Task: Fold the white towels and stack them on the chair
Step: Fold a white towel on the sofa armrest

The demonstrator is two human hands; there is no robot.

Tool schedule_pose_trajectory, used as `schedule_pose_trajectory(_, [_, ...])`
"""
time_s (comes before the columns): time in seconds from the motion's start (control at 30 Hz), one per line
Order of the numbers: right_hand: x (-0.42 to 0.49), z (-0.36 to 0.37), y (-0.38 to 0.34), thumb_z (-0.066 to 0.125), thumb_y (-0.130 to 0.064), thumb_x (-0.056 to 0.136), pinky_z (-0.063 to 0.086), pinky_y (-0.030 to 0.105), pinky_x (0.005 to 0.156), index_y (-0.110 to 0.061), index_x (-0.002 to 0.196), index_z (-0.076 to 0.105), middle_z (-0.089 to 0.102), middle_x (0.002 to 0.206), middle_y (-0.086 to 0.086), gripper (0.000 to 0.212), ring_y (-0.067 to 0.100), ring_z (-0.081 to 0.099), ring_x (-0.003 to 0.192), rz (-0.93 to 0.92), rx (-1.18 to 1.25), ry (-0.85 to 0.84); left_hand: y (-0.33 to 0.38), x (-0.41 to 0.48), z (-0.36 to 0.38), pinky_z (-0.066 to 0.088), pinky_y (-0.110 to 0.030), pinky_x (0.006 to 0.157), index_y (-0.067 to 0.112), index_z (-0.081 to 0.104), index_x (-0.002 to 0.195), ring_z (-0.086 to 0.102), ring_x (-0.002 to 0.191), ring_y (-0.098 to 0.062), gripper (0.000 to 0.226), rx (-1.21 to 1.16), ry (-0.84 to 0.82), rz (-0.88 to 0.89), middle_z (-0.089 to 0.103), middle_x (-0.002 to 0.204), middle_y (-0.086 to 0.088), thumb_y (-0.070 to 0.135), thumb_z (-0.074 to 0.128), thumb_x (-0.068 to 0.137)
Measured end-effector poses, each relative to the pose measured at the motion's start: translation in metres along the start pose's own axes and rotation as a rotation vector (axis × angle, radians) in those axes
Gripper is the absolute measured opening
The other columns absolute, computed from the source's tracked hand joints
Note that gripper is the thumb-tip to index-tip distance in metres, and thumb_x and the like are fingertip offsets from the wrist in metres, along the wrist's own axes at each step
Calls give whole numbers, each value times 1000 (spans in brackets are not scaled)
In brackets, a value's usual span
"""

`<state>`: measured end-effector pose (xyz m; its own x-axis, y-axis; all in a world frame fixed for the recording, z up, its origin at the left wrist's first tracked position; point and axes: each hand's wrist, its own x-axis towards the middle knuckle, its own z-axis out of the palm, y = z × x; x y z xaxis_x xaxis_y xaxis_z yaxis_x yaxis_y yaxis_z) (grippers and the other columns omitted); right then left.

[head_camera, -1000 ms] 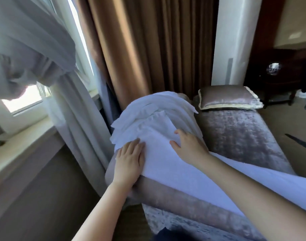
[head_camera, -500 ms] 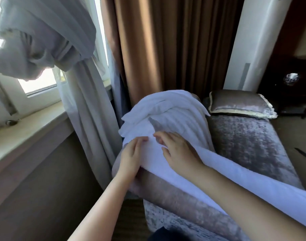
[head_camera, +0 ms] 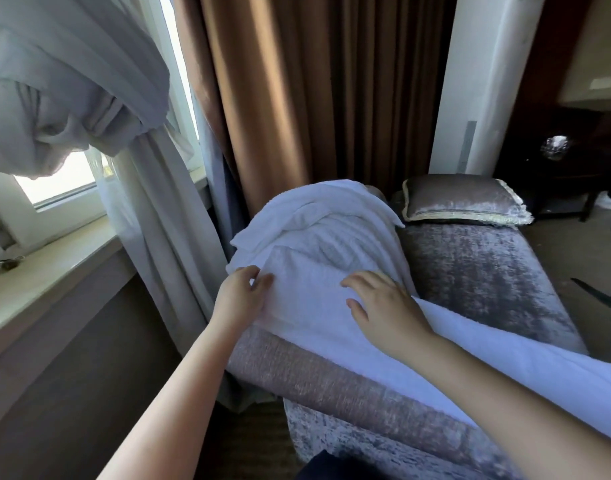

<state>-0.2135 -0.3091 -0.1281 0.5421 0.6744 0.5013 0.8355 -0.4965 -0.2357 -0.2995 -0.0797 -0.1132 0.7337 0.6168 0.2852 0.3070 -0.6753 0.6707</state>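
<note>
A long white towel (head_camera: 307, 299) lies along the padded arm of the velvet chaise chair (head_camera: 481, 271), running from the middle of the view to the lower right. Behind it a heap of crumpled white towels (head_camera: 318, 220) covers the far end of that arm. My left hand (head_camera: 240, 299) pinches the towel's left edge between thumb and fingers. My right hand (head_camera: 380, 303) rests flat on the towel, fingers spread and pointing left.
A velvet cushion (head_camera: 463, 199) with fringe lies at the chaise's far end. Grey sheer curtains (head_camera: 151, 188) and brown drapes (head_camera: 297, 91) hang left and behind. A windowsill (head_camera: 44, 278) runs along the left. Dark furniture (head_camera: 553, 161) stands at the right.
My right hand has slid rightward across the towel and flattened. My left hand has shifted up to the towel's left edge and taken a pinch on it. The view drifted slightly.
</note>
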Motion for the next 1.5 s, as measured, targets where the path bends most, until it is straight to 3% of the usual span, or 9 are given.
schedule_pose_trajectory(0.3, [-5, 2, 22, 25, -46, 102, 26, 32, 112, -26, 150, 29, 35, 151, -6, 51, 15, 31, 138, 178, -111, -213, 11, 21, 4, 41, -29, 69, 14, 60, 97, 55, 82, -14, 18, -37, -110, -116, 58, 87, 10, 31, 61, 91])
schedule_pose_trajectory(0.6, [-9, 17, -16, -11, -74, 73, -14, 40, 117, -29, 154, -8, -17, 161, -2, 93, 17, -16, 148, 80, -135, -352, -3, 25, 14, 36, -33, 74, 2, 57, 94, 52, 96, -30, 25, 121, -85, -105, 55, 104, -13, 26, 51, 98])
schedule_pose_trajectory(0.8, [-7, 17, -15, -10, -76, 70, -11, 38, 118, -20, 155, -3, -10, 162, -3, 102, 14, -12, 148, 116, -123, -325, 27, -10, 38, 45, -51, 97, 8, 60, 126, 52, 122, -36, 38, 332, 130, 575, 56, 135, -14, 25, 52, 94])
schedule_pose_trajectory(0.9, [-24, 3, -5, -23, -75, 63, -12, 33, 116, -19, 155, 0, -7, 163, -4, 111, 12, -10, 149, 147, -139, -306, 23, -27, 55, 24, -44, 116, 16, 54, 137, 38, 140, -23, 64, 326, -170, 621, 44, 148, -1, 53, 22, 96])
schedule_pose_trajectory(1.03, [-65, -18, 18, -37, -77, 57, -16, 30, 112, -24, 155, -5, -16, 158, -11, 116, 11, -12, 148, 189, -203, -332, 6, -34, 61, -7, -27, 117, 31, 26, 151, 8, 147, -8, 66, 387, -141, 629, 14, 157, 15, 57, 5, 95])
schedule_pose_trajectory(1.13, [-80, -21, 22, -16, -76, 80, 4, 32, 116, -19, 153, 22, 13, 160, -2, 100, 16, 15, 148, 201, -220, -217, 11, -36, 62, -2, -33, 119, 25, 32, 151, 17, 148, -15, 61, 327, -120, 627, 23, 158, 9, 49, 16, 97])
schedule_pose_trajectory(1.23, [-99, -15, 22, 39, -44, 96, 44, 37, 102, -14, 123, 63, 58, 134, 7, 47, 24, 56, 121, 75, -198, 144, 0, -53, 49, 24, -42, 116, 10, 48, 139, 37, 137, -27, 45, 125, 166, 476, 45, 146, -7, 27, 39, 98])
schedule_pose_trajectory(1.33, [-110, -4, 9, 61, -13, 85, 44, 36, 88, -15, 92, 70, 66, 114, 5, 12, 22, 57, 104, -129, -168, 397, -11, -62, 28, 35, -41, 103, 6, 53, 131, 42, 123, -33, 33, 60, 307, 130, 54, 132, -13, 13, 46, 99])
schedule_pose_trajectory(1.5, [-96, 24, -17, 58, -13, 82, 42, 33, 80, -15, 77, 70, 68, 110, 4, 13, 24, 60, 95, -113, -225, 380, -22, -53, 5, 40, -30, 88, 10, 65, 116, 54, 106, -21, 25, -6, 210, 0, 62, 115, -6, 22, 54, 97])
